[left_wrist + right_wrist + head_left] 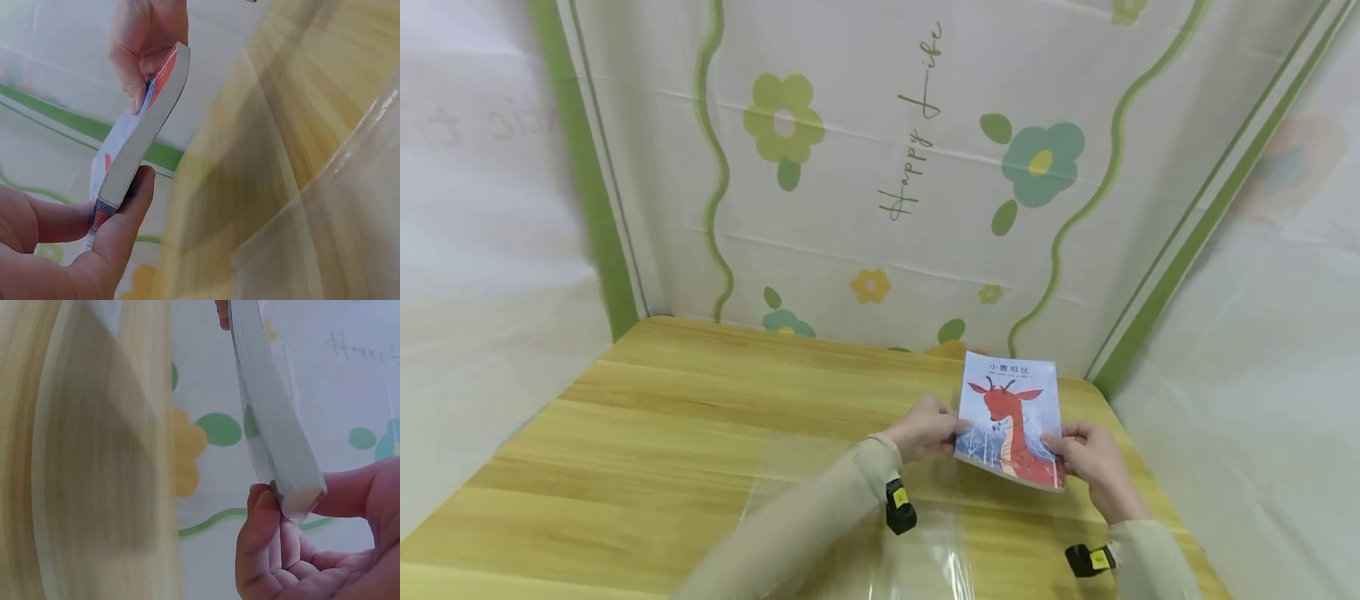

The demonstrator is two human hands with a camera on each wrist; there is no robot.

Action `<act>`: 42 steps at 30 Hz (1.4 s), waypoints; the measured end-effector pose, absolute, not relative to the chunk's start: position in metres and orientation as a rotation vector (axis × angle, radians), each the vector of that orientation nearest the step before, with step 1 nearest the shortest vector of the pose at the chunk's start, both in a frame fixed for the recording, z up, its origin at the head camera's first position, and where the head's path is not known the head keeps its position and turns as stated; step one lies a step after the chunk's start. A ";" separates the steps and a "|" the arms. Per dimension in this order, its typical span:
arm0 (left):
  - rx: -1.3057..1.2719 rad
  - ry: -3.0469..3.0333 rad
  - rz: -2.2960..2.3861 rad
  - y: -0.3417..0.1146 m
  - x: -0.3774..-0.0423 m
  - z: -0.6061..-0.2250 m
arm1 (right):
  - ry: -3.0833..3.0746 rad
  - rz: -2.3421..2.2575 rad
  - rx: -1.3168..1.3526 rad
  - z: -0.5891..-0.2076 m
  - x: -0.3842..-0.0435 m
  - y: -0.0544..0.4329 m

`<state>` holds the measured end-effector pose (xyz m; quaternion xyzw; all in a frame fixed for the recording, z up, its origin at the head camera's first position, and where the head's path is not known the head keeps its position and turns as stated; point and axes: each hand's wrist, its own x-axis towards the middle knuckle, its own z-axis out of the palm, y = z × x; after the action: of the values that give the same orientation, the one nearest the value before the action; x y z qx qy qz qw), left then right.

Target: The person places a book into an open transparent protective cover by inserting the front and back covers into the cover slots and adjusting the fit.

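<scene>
A small paperback book (1011, 417) with a red deer on its pale blue cover is held above the table's right side, cover toward the head camera. My left hand (927, 429) pinches its left edge, thumb on the cover and fingers behind. On the opposite edge, my right hand (1092, 458) grips it the same way. The left wrist view shows the book's page edge (147, 131) bowed slightly between both hands. In the right wrist view, the pages (275, 406) run up from the pinching thumb and curled fingers.
A clear plastic sheet or bag (925, 542) lies on the wooden table (647, 450), partly under my left forearm. A white flowered cloth (865, 208) hangs behind the table, with pale cloth walls on both sides.
</scene>
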<state>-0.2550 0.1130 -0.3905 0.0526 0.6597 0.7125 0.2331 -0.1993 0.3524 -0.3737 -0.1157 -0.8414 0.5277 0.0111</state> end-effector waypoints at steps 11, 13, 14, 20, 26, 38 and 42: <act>0.209 1.889 1.969 0.090 -0.237 -0.377 | -2.578 1.645 -0.340 -0.361 -0.182 0.333; 0.206 1.890 1.969 0.087 -0.233 -0.377 | -2.572 1.663 -0.349 -0.362 -0.179 0.330; 0.202 1.892 1.968 0.085 -0.231 -0.377 | -2.570 1.672 -0.351 -0.363 -0.178 0.328; 0.200 1.882 1.994 0.077 -0.220 -0.381 | -2.556 1.700 -0.367 -0.368 -0.172 0.322; 0.214 1.894 2.019 0.069 -0.214 -0.382 | -2.534 1.737 -0.379 -0.369 -0.169 0.315; 0.233 1.882 2.049 0.049 -0.202 -0.387 | -2.500 1.803 -0.390 -0.374 -0.160 0.299; 0.221 1.894 2.053 0.041 -0.196 -0.390 | -2.499 1.808 -0.386 -0.375 -0.157 0.291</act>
<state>-0.1965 0.0409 -0.3905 0.0776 0.6663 0.7221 0.1690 -0.1572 0.2914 -0.3753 -0.1242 -0.8038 0.5816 0.0163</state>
